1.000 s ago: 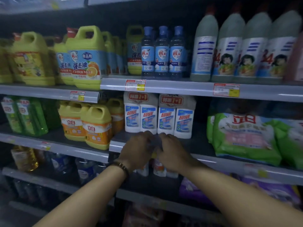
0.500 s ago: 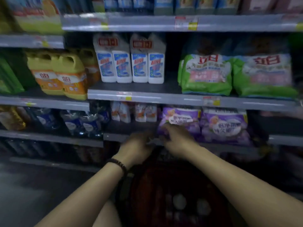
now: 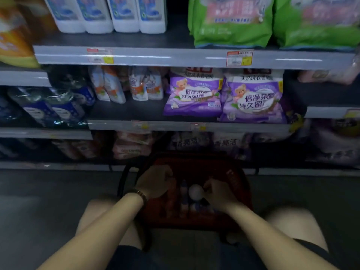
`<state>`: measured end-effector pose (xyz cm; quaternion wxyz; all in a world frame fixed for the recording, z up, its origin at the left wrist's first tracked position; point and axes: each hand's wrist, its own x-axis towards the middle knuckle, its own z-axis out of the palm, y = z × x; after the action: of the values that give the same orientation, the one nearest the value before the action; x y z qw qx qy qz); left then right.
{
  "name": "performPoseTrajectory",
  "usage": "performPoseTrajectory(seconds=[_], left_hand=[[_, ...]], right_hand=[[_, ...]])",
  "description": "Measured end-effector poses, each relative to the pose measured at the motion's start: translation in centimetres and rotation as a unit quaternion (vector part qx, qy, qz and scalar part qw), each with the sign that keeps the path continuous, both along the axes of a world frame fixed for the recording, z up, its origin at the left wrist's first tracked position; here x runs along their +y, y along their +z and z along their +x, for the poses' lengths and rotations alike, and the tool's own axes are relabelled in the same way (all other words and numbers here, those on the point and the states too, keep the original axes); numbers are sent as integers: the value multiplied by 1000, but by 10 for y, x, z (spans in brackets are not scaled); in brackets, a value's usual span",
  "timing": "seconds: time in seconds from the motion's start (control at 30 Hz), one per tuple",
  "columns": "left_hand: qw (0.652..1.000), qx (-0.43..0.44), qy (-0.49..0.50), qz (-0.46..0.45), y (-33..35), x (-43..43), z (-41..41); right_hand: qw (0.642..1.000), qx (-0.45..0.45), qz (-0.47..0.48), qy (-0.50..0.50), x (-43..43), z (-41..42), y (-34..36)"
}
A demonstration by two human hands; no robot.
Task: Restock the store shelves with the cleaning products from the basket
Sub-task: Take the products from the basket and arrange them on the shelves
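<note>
Nearest, two bare knees with dark shorts, and both forearms reaching down into a red basket [image 3: 236, 184] set on the grey floor [image 3: 58, 191] in front of the shelving. Left hand [image 3: 154, 183], with a dark watch strap [image 3: 141, 194] at the wrist, curled loosely over the basket's left side, fingers bent together; whether clamped on anything, cannot tell. Right hand [image 3: 219, 192] lower in the basket, fingertips closing round a white round-topped bottle [image 3: 195, 192], probably its cap, though blur leaves the grip uncertain. Beside it, more bottles [image 3: 184, 193] standing upright in the basket, labels too dark to read. Beyond, a bottom shelf with pinkish packs [image 3: 129, 146] and dim bags bearing characters like 香亮活. Above that, two purple bags [image 3: 253, 98] with a bear picture, printed 天然洗衣香皂粉 and 倍净柔顺 持久留, side by side and touching; left of them small white-and-orange pouches [image 3: 109, 84], then dark blue bottles [image 3: 58, 108]. Yellow-and-red price tags [image 3: 239, 58] on the grey shelf edge [image 3: 165, 57]. Farthest up, white bottles with blue labels [image 3: 109, 14] in a row, green bags [image 3: 231, 22] to their right, an orange jug [image 3: 13, 36] at far left; writing there blurred
</note>
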<state>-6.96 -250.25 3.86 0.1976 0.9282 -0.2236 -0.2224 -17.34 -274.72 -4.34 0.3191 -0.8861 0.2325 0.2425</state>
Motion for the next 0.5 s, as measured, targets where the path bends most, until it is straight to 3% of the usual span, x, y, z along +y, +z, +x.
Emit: performPoseTrajectory(seconds=[0.23, 0.37, 0.47, 0.5], left_hand=[[993, 108, -39, -6, -103, 5, 20], [989, 134, -65, 14, -87, -4, 20], [986, 157, -59, 10, -84, -6, 23], [986, 157, -59, 6, -76, -8, 22]], right_hand=[[993, 95, 41, 60, -1, -12, -11], [993, 74, 70, -54, 3, -13, -19], [954, -7, 59, -294, 9, -13, -28], [945, -14, 58, -322, 6, -16, -38]])
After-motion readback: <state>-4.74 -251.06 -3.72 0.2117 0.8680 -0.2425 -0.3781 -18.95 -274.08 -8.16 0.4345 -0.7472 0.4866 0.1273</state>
